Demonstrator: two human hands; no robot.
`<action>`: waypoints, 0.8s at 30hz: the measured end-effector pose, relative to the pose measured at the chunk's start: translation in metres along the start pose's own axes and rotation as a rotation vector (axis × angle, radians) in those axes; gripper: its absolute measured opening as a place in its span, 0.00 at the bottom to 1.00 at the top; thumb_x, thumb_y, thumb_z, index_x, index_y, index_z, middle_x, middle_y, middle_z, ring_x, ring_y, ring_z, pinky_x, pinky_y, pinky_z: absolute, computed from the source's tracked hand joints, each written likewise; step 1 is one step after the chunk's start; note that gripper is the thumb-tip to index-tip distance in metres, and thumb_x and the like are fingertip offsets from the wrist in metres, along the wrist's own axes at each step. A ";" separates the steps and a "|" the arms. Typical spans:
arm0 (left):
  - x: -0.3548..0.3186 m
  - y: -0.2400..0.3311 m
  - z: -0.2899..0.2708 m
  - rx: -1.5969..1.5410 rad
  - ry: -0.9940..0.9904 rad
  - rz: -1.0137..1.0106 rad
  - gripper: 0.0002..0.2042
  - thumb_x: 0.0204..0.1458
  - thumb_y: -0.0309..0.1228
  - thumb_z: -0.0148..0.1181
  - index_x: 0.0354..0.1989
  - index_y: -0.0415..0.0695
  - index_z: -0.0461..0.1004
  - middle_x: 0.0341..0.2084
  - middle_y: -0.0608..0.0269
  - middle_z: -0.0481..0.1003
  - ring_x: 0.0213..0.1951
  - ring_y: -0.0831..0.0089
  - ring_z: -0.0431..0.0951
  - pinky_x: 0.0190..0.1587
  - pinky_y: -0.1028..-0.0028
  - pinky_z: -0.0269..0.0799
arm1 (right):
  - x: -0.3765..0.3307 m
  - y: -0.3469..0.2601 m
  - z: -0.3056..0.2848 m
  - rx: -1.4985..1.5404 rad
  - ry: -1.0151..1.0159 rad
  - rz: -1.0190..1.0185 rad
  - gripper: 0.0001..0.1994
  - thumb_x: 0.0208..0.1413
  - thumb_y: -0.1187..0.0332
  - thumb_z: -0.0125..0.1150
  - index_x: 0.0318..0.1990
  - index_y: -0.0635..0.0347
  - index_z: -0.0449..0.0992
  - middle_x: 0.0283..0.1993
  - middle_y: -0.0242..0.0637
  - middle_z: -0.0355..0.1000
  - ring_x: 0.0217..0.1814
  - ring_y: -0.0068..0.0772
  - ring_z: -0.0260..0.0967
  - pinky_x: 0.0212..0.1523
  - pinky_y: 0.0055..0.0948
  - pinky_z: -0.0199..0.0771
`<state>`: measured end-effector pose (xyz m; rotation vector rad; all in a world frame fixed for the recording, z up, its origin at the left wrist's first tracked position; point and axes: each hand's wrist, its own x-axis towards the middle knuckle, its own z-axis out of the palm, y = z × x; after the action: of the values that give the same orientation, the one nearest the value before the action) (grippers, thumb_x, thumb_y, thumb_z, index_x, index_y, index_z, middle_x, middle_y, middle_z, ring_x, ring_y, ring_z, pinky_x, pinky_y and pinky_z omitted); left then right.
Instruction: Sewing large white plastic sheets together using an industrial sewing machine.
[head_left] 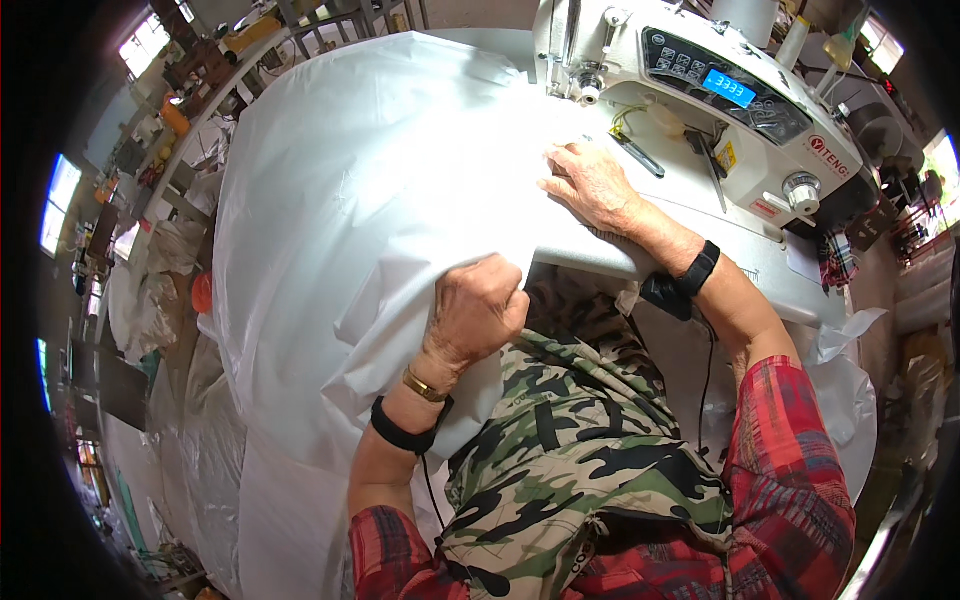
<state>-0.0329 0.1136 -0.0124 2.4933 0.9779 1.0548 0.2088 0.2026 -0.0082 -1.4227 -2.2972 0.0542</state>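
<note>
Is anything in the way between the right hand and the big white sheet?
Nothing I can see. The right hand is by the sheet, though glare hides whether they touch. The black tool lies beyond the hand, not between them. The left hand grips the sheet.

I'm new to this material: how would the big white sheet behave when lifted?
The white sheet is probably floppy, since it bunches into folds by the left hand. Its glossy sheen suggests it may slip.

sewing workshop | sewing machine (745,110) | thread cone (793,43) | large white sheet (350,190)
</note>
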 end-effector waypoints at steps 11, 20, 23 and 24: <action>0.075 -0.024 0.017 0.229 -0.016 0.055 0.07 0.45 0.27 0.57 0.21 0.37 0.73 0.20 0.48 0.74 0.25 0.51 0.77 0.32 0.58 0.73 | -0.002 -0.006 -0.010 0.105 -0.106 -0.014 0.23 0.60 0.58 0.58 0.56 0.67 0.67 0.48 0.51 0.69 0.53 0.53 0.65 0.56 0.46 0.62; 0.135 -0.049 0.045 0.326 -0.053 -0.072 0.09 0.44 0.29 0.58 0.22 0.34 0.79 0.22 0.40 0.76 0.27 0.46 0.80 0.36 0.55 0.77 | -0.003 0.001 -0.003 0.165 0.010 -0.078 0.19 0.59 0.68 0.52 0.56 0.68 0.67 0.52 0.56 0.69 0.58 0.58 0.64 0.60 0.50 0.62; 0.150 -0.057 0.054 0.285 -0.018 -0.131 0.11 0.43 0.30 0.57 0.21 0.32 0.78 0.21 0.38 0.75 0.26 0.44 0.79 0.34 0.54 0.76 | 0.000 0.007 -0.002 0.193 -0.024 -0.054 0.17 0.59 0.69 0.51 0.53 0.67 0.69 0.51 0.56 0.70 0.58 0.57 0.65 0.60 0.49 0.62; 0.155 -0.059 0.056 0.278 -0.005 -0.149 0.11 0.43 0.30 0.56 0.21 0.32 0.78 0.20 0.38 0.75 0.26 0.44 0.79 0.34 0.54 0.76 | 0.002 0.009 -0.002 0.170 -0.050 -0.021 0.15 0.59 0.69 0.51 0.50 0.67 0.70 0.49 0.55 0.71 0.57 0.57 0.65 0.59 0.49 0.62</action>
<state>0.0576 0.2633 0.0032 2.5825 1.3689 0.9214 0.2161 0.2080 -0.0080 -1.3256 -2.2864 0.2750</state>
